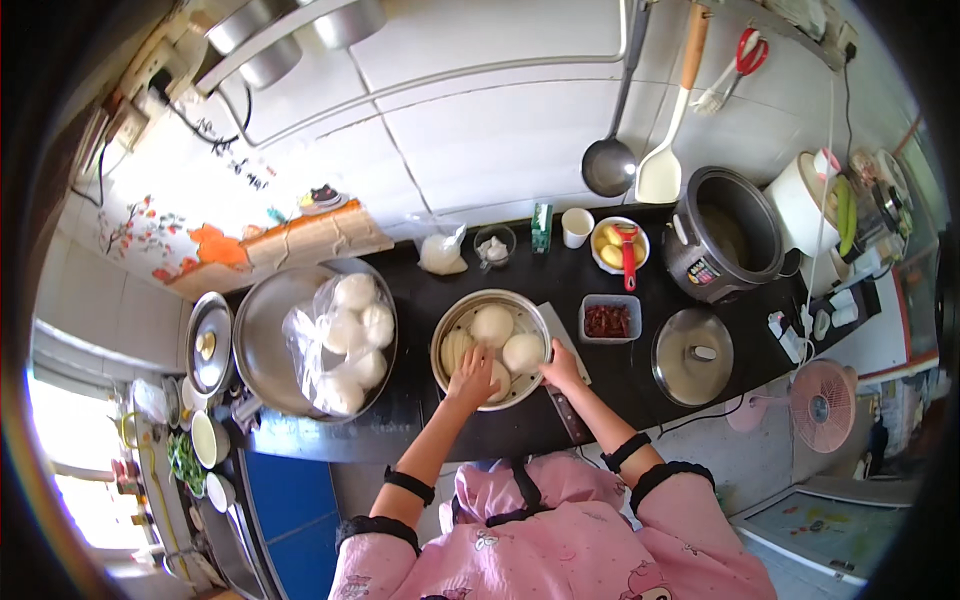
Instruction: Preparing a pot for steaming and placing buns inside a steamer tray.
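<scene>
In front of me on the black counter stands a round metal steamer tray with holes in its base. Several round white buns lie in it, and at its left side is a pale ridged piece. My left hand reaches into the tray, fingers down among the buns; the hand hides whether it grips one. My right hand holds the tray's right rim. Beside and partly under the tray lies a cleaver, its riveted brown handle towards me.
Left stands a wide metal pan with bagged white buns. Behind are a glass bowl, a paper cup and a bowl of peeled potatoes with a red peeler. Right are dried chillies, a lid and a pot.
</scene>
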Motion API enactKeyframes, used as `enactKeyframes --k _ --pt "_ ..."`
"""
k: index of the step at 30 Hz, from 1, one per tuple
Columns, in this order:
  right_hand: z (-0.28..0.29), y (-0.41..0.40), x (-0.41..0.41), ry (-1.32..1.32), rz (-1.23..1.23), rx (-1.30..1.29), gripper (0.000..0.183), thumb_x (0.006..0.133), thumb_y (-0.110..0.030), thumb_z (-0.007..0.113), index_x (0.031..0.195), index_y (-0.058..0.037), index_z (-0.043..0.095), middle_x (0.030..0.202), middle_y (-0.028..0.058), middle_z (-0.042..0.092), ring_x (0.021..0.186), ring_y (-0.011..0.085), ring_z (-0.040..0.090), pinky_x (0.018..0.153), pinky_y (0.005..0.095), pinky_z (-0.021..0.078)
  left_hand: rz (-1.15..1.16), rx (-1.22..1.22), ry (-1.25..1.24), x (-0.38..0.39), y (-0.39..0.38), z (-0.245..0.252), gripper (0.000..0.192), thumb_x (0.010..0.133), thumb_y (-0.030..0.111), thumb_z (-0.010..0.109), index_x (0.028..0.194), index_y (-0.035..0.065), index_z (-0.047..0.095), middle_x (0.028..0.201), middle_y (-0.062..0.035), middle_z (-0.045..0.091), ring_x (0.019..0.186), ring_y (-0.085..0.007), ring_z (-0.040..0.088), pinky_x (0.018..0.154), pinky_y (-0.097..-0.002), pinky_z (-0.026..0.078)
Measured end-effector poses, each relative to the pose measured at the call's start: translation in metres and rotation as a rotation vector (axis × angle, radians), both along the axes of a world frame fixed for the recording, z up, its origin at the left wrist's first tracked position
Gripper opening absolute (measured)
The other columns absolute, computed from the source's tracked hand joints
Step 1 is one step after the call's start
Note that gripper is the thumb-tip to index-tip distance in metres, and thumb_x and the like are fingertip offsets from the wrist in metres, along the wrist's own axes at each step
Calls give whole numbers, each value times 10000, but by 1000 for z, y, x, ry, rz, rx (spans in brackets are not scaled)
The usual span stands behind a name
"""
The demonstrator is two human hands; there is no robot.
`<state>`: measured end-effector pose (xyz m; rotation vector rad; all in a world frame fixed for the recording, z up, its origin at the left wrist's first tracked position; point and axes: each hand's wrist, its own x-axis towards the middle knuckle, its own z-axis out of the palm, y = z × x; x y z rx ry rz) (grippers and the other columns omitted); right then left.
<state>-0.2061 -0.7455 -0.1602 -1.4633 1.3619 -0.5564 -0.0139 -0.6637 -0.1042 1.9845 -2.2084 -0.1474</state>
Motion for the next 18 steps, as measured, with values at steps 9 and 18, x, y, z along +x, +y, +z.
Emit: enactKeyframes --k 9,18 --pt "28 26 5 -101 -224 103 508 681 62 529 1167 -73 475 964 158 598 748 296 648 472 375 570 -88 -160 23 56 50 23 498 737 232 635 1176 55 484 1212 -172 473 1157 -281 424 976 -411 326" --pt "59 82 -14 -122 -278 359 541 656 73 541 1162 -108 483 1006 130 584 809 306 630 517 423 569 458 790 1371 77 97 -10 526 868 182 500 1281 29 214 821 -176 606 609 -245 634 519 -320 552"
